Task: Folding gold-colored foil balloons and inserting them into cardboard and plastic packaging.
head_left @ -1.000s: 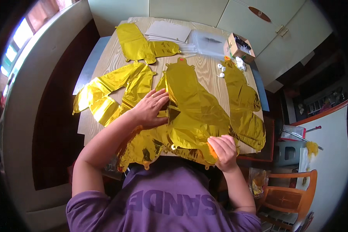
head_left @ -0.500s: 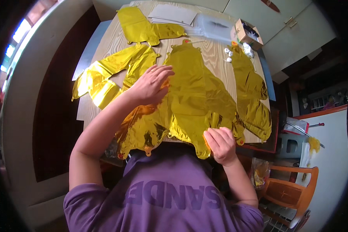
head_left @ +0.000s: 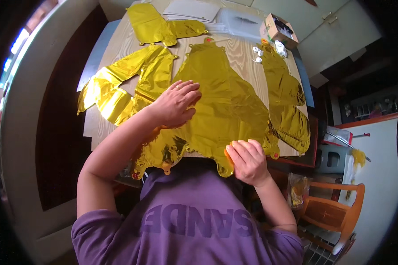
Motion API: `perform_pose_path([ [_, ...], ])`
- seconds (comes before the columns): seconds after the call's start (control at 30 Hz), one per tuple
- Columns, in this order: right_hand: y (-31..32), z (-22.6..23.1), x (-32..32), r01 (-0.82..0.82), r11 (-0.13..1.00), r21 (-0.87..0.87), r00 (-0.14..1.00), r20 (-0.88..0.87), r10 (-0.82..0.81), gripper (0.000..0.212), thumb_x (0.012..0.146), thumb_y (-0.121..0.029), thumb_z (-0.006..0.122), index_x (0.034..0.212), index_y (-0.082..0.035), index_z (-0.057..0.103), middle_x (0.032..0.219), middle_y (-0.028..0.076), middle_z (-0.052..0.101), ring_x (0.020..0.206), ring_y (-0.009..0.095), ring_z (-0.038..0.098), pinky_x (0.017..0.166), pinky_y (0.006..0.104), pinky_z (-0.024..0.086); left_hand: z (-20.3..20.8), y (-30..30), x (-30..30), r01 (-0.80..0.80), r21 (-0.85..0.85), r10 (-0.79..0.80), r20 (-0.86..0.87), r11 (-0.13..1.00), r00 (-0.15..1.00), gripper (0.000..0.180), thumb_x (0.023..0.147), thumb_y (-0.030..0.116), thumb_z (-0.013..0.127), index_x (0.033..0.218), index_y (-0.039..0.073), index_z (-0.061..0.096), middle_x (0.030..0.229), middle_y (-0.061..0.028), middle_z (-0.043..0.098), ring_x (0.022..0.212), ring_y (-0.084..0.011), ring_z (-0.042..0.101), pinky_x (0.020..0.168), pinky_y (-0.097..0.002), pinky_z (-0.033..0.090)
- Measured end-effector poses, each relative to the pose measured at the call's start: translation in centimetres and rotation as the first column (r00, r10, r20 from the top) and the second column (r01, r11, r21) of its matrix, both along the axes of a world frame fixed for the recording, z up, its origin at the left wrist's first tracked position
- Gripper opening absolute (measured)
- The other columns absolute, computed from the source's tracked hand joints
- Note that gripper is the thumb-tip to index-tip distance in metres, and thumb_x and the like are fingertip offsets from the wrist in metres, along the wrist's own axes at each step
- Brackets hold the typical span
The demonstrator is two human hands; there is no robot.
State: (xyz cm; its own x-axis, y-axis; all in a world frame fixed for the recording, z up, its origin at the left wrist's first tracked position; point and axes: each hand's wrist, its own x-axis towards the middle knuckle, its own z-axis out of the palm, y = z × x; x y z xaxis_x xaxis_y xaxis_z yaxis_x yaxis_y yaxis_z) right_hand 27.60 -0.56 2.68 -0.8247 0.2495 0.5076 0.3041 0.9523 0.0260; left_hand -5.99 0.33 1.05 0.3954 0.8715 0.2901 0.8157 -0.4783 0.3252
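A large flat gold foil balloon [head_left: 212, 97] lies across the middle of the table, its near part hanging toward my shirt. On its left part rests my left hand [head_left: 177, 102], palm down with fingers stretched out. My right hand [head_left: 248, 161] has its fingers curled round the balloon's near edge, beside a rounded lobe; a patch of orange shows at the fingertips. A second gold foil balloon [head_left: 157, 64] lies crumpled to the left, and a third [head_left: 284, 88] lies along the right side. Farther back sits another gold foil piece [head_left: 146, 24].
At the back are white sheets [head_left: 191, 9], clear plastic bags [head_left: 239, 24] and an open cardboard box [head_left: 278, 31] of small items. Small white pieces [head_left: 257, 54] lie near the box. A wooden chair [head_left: 327, 212] stands at the lower right.
My left hand has come down onto the foil, which now lies more spread out and smoother. My right hand has shifted slightly left and up, with the balloon's near edge.
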Motion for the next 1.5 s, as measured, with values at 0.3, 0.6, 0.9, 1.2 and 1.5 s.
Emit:
perform_pose_path([
  [0.3,-8.0,-3.4,8.6,0.339,0.265,-0.903,0.78,0.112,-0.616,0.023,0.09,-0.027,0.069,0.081,-0.005,0.069,0.078,0.007,0.067,0.07,0.019,0.065,0.066,0.035,0.049,2.6,-0.8,2.8,0.086,0.116,-0.091,0.04,0.99,0.995,0.046,0.082,0.026,0.07,0.123,0.006,0.059,0.141,-0.0204,0.05,0.138,-0.0388,0.043,0.119,-0.0537,0.029],
  [0.6,-5.3,-1.2,1.6,0.115,0.085,-0.99,0.548,-0.008,-0.837,0.036,0.097,-0.03,0.069,0.085,0.004,0.071,0.071,0.007,0.07,0.061,0.016,0.068,0.054,0.0276,0.045,0.6,-1.1,4.1,0.242,0.056,-0.245,0.052,0.969,0.968,0.05,0.077,0.03,0.077,0.119,0.008,0.06,0.124,-0.0154,0.056,0.117,-0.0357,0.054,0.097,-0.0461,0.045],
  [0.9,-3.5,-0.9,1.7,0.458,0.286,-0.842,0.569,0.03,-0.822,0.027,0.092,-0.018,0.072,0.081,0.006,0.069,0.066,0.007,0.07,0.06,0.009,0.062,0.056,0.0327,0.046,1.3,0.5,5.1,0.268,0.114,-0.277,0.07,0.957,0.958,0.046,0.081,0.027,0.074,0.122,0.011,0.062,0.122,-0.0147,0.056,0.115,-0.0357,0.054,0.097,-0.0482,0.044],
  [1.2,-4.3,1.4,-2.0,0.553,0.682,-0.479,0.669,-0.232,-0.706,0.015,0.084,-0.012,0.075,0.079,-0.001,0.067,0.072,0.016,0.066,0.065,0.036,0.065,0.06,0.0435,0.05,-0.2,0.9,5.6,0.294,0.178,-0.281,-0.095,0.939,0.955,0.05,0.087,0.032,0.063,0.135,0.019,0.059,0.121,-0.0111,0.056,0.118,-0.0289,0.053,0.1,-0.0487,0.04],
  [1.5,-4.6,0.8,-5.3,0.264,0.92,-0.291,0.953,-0.067,-0.295,0.026,0.079,-0.015,0.073,0.102,-0.004,0.067,0.09,0.007,0.067,0.085,0.022,0.065,0.086,0.0412,0.047,0.0,1.0,5.1,0.277,0.043,-0.28,0.094,0.96,0.956,0.057,0.077,0.037,0.068,0.125,0.008,0.059,0.126,-0.0123,0.053,0.119,-0.0314,0.05,0.104,-0.0445,0.039],
])
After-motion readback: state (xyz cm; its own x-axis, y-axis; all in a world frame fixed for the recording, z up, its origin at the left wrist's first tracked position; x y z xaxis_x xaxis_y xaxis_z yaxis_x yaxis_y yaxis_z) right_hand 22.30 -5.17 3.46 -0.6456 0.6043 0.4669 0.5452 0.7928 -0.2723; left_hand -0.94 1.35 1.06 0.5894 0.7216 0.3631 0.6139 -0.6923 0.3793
